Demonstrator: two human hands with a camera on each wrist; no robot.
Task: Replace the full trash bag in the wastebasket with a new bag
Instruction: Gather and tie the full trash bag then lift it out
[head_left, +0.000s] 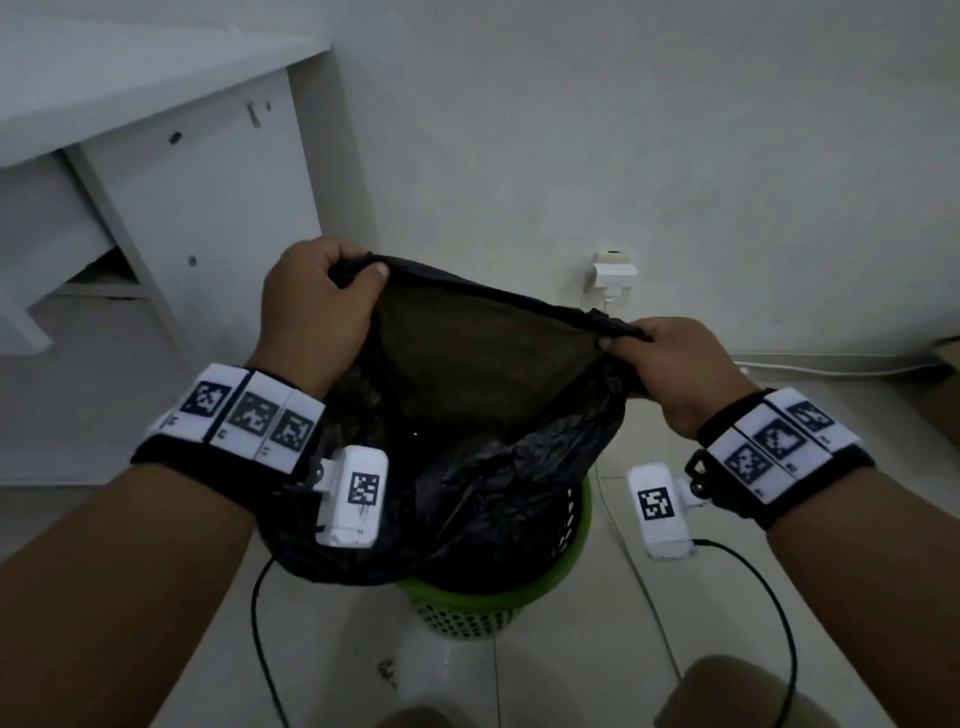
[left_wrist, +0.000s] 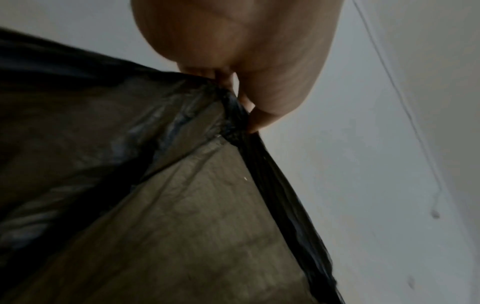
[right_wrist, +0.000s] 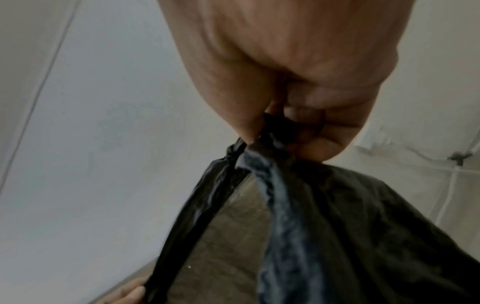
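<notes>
A black trash bag (head_left: 483, 395) hangs with its mouth stretched wide above a green perforated wastebasket (head_left: 467, 608) on the floor. My left hand (head_left: 322, 296) grips the bag's rim at its far left corner, fingers curled over the bunched plastic. My right hand (head_left: 660, 358) pinches the rim at the right corner. The bag's lower part drapes over the basket's top and hides its inside. In the left wrist view the bag (left_wrist: 182, 205) is pinched under my left hand (left_wrist: 244, 107). The right wrist view shows the bag (right_wrist: 324, 226) bunched in my right hand (right_wrist: 280, 127).
A white desk (head_left: 156, 171) with an open underside stands at the left. A wall socket with a white plug (head_left: 613, 273) sits on the wall behind the bag, its cable running down the floor right of the basket. Pale floor tiles (head_left: 545, 675) surround the basket.
</notes>
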